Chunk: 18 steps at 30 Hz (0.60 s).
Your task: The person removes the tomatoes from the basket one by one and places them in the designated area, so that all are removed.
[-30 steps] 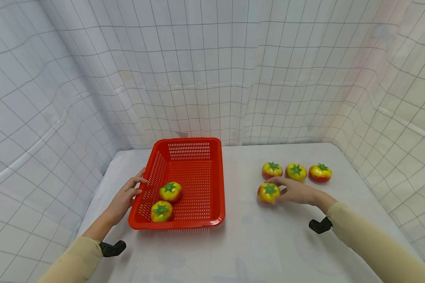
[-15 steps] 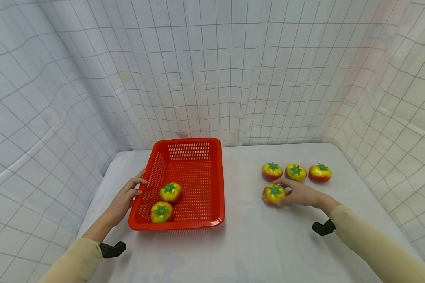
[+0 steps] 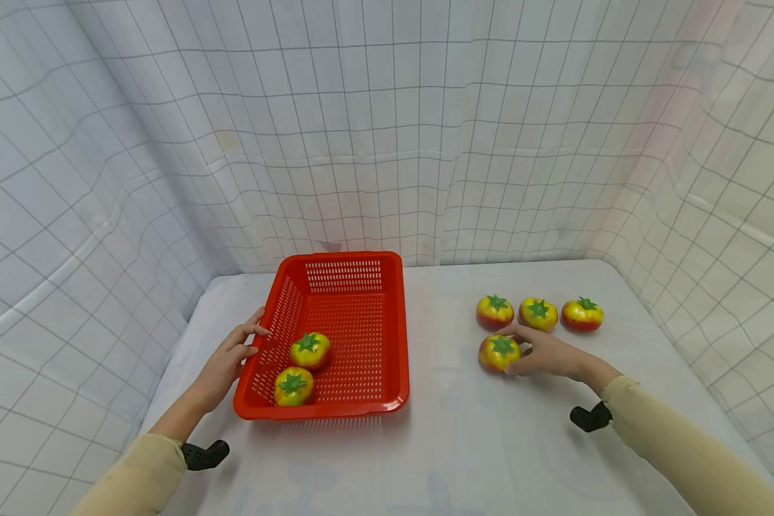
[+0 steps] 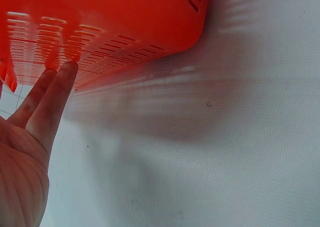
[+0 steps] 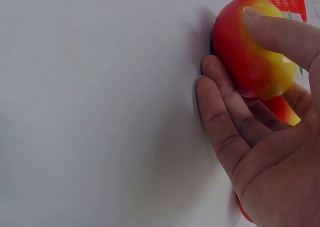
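On the right of the head view my right hand holds a red-and-yellow toy tomato with a green star-shaped top. In the right wrist view the thumb lies on one side of this tomato, with fingers around the other, close over the table. My left hand grips the left rim of a red plastic basket. The left wrist view has two straight fingers against the basket's slotted outer wall. Inside the basket, two toy tomatoes, a rear one and a front one, sit at the near left.
Behind the right hand, a row of three toy tomatoes stands on the white table: a left one, a middle one and a right one. Gridded white curtains enclose the back and sides.
My right hand has shifted slightly to the right with the tomato, then stayed nearly still over the last half second. The left hand and basket have hardly moved.
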Available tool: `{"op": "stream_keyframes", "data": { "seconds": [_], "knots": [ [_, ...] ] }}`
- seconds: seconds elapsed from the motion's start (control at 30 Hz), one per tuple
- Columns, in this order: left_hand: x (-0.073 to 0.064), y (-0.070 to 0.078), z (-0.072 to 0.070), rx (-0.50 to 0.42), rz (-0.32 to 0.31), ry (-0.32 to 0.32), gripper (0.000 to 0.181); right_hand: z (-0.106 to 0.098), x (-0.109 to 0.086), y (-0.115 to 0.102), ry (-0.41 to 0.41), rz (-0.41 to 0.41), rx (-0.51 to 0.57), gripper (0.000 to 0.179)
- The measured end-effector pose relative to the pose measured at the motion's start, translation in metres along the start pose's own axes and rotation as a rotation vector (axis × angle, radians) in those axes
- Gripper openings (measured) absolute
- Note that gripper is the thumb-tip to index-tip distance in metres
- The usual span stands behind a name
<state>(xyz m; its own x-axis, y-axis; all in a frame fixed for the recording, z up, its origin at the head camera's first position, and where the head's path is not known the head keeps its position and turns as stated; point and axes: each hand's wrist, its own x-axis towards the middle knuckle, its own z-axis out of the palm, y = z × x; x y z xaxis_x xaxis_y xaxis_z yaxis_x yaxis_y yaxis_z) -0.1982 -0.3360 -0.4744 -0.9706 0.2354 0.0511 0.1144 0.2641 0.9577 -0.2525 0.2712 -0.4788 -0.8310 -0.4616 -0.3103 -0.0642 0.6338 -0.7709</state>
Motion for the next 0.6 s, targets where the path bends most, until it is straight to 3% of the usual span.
{"op": "stream_keyframes", "data": {
  "seconds": [0.6],
  "knots": [
    [-0.0009,0.0011,0.0009,-0.006,-0.006,-0.003,0.029,0.001,-0.0039,-0.0009,-0.021,-0.014,0.051,0.069]
  ]
}}
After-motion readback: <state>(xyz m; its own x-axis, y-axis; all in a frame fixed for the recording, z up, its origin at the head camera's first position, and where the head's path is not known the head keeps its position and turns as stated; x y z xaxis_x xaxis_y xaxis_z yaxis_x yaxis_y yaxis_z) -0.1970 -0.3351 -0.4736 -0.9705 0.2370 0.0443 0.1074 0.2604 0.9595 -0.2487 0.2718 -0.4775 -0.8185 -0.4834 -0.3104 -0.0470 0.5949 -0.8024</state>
